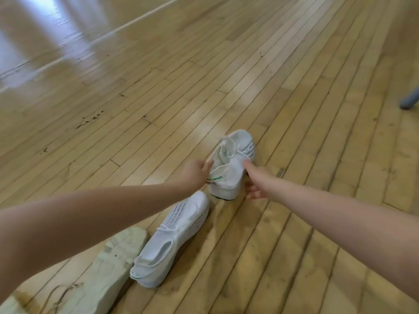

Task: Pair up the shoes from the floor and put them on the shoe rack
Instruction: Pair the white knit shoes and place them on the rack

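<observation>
Two white knit sneakers lie on the wooden floor. The far sneaker (pixel 233 164) points away from me. My left hand (pixel 196 174) pinches its heel collar on the left side. My right hand (pixel 255 180) cups its heel from the right, with the thumb on top and the fingers under the sole edge. The near sneaker (pixel 172 241) rests flat just below my left forearm, with its toe close to the far sneaker's heel. No shoe rack is in view.
A pale beige shoe (pixel 108 270) lies sole up at the lower left, touching the near sneaker, with a brown lace beside it. A grey furniture leg (pixel 409 99) stands at the right edge. Bare wooden floor (pixel 158 75) stretches ahead.
</observation>
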